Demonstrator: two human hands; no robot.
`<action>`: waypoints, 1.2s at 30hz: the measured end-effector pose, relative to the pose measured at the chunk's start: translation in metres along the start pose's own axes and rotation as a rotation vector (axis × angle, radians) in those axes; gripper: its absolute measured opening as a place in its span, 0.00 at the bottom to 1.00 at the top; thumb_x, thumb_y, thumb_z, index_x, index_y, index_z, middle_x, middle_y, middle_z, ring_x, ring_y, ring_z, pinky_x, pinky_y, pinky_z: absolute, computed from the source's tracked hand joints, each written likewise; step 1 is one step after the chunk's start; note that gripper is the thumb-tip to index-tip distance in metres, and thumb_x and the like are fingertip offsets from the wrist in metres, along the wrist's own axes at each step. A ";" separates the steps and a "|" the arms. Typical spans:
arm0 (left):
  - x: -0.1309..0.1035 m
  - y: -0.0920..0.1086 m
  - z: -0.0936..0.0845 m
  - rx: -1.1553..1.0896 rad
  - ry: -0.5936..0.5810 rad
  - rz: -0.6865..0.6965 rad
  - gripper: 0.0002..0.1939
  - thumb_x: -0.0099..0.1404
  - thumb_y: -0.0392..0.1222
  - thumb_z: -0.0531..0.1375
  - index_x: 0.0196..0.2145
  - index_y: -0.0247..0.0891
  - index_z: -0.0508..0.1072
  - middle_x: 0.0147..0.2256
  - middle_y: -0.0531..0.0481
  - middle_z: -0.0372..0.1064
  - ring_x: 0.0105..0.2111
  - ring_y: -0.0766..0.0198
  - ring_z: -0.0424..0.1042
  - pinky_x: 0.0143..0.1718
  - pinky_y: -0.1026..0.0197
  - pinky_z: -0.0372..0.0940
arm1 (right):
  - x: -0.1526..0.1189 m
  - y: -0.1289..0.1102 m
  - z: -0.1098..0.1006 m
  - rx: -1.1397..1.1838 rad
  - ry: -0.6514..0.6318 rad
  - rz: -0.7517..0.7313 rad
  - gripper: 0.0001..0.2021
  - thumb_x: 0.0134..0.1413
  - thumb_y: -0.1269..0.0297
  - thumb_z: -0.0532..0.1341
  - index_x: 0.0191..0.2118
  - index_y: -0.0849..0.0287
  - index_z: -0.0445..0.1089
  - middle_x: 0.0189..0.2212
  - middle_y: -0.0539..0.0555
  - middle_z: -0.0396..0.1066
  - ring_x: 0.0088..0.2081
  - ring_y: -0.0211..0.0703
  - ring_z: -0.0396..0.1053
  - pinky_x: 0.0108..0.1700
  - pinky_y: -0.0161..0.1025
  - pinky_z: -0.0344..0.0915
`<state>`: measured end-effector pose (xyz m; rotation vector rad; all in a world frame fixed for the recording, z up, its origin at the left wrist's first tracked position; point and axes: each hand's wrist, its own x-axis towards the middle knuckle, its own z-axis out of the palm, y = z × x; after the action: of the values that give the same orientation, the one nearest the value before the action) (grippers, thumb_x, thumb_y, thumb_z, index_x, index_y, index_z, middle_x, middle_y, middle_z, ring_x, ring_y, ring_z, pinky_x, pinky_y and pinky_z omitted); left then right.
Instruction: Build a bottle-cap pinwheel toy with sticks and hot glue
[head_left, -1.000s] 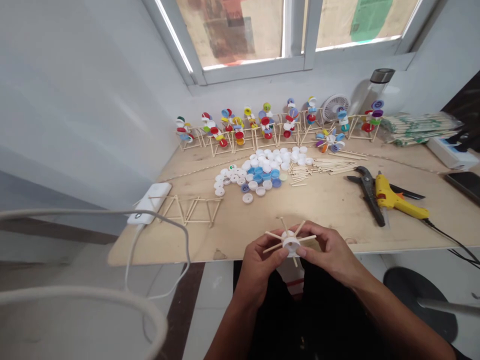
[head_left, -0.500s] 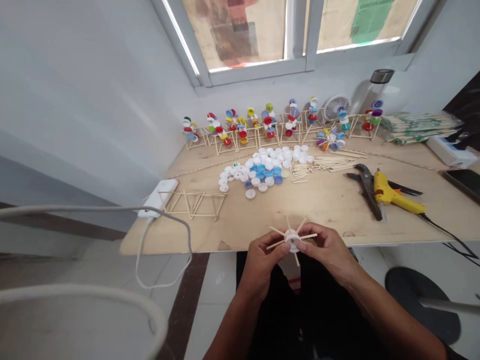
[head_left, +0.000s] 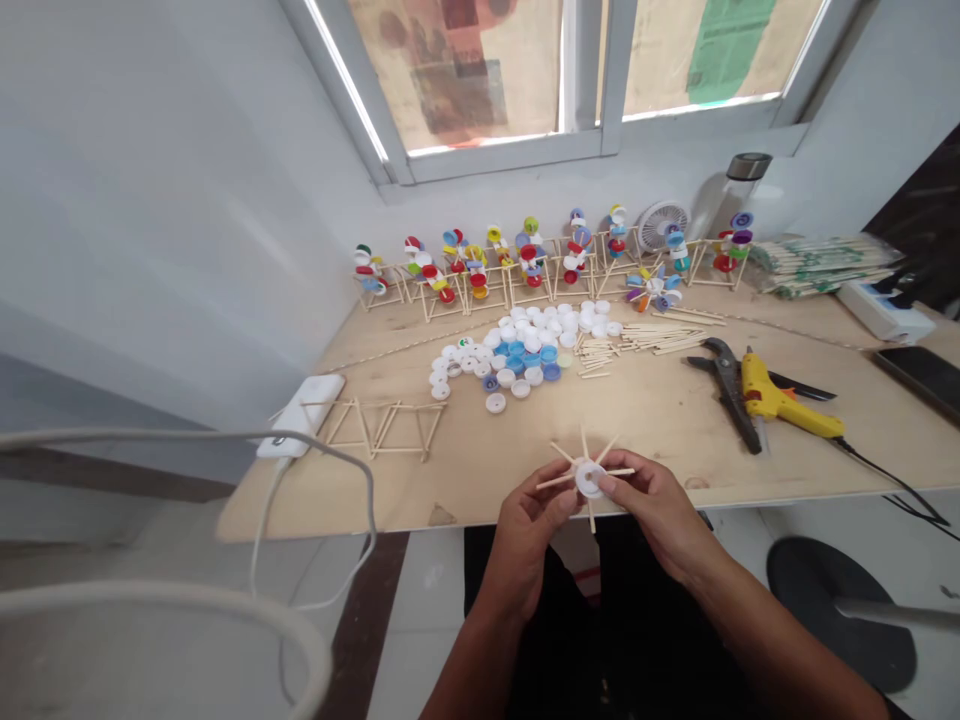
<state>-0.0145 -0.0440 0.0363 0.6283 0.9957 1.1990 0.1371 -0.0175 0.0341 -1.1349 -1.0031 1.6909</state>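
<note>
Between my two hands, just over the table's front edge, is a spoked wheel [head_left: 589, 479]: a white bottle-cap hub with several thin wooden sticks pointing outward. My left hand [head_left: 534, 520] pinches the wheel from the left, thumb at the lower rim of the hub. From the other side my right hand [head_left: 651, 505] grips it, with the thumb pressed on the hub's face. Fingers behind the wheel are partly hidden. Beyond the hands lies a spread of white and blue bottle caps [head_left: 531, 352], with cut wooden sticks [head_left: 660, 338] to its right.
Pliers [head_left: 731, 395] and a yellow glue gun [head_left: 787, 402] lie at right. A stick frame [head_left: 382, 428] and white power strip [head_left: 304, 418] are at left, with a cable looping off the edge. Finished-looking cap wheels on frames [head_left: 525, 268] line the back, near a small fan [head_left: 661, 226].
Both hands still hold the wheel, which has turned slightly so the hub's face shows more. My right thumb now lies further over the hub. The camera view has shifted a little.
</note>
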 end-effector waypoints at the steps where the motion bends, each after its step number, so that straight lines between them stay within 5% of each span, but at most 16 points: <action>1: 0.001 0.000 0.000 0.006 -0.006 0.003 0.20 0.52 0.41 0.67 0.44 0.36 0.76 0.42 0.41 0.76 0.43 0.55 0.72 0.48 0.54 0.63 | 0.001 0.000 0.000 0.018 0.012 -0.001 0.15 0.44 0.55 0.69 0.35 0.58 0.71 0.33 0.51 0.75 0.37 0.42 0.69 0.43 0.36 0.62; 13: 0.008 0.005 0.008 0.059 -0.015 0.040 0.15 0.55 0.40 0.66 0.41 0.37 0.76 0.42 0.43 0.75 0.39 0.60 0.73 0.49 0.56 0.62 | 0.008 -0.006 0.004 0.133 0.000 0.001 0.14 0.45 0.54 0.68 0.34 0.58 0.72 0.31 0.50 0.73 0.35 0.39 0.66 0.42 0.35 0.59; 36: 0.016 0.017 0.013 -0.005 0.020 0.105 0.15 0.50 0.40 0.68 0.38 0.36 0.77 0.41 0.41 0.77 0.43 0.53 0.73 0.49 0.53 0.62 | 0.019 -0.007 0.010 0.037 0.046 0.011 0.16 0.41 0.53 0.69 0.34 0.57 0.72 0.34 0.52 0.75 0.39 0.47 0.68 0.45 0.40 0.60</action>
<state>-0.0104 -0.0228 0.0516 0.6721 0.9861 1.3019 0.1245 0.0009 0.0378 -1.1518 -0.9345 1.6773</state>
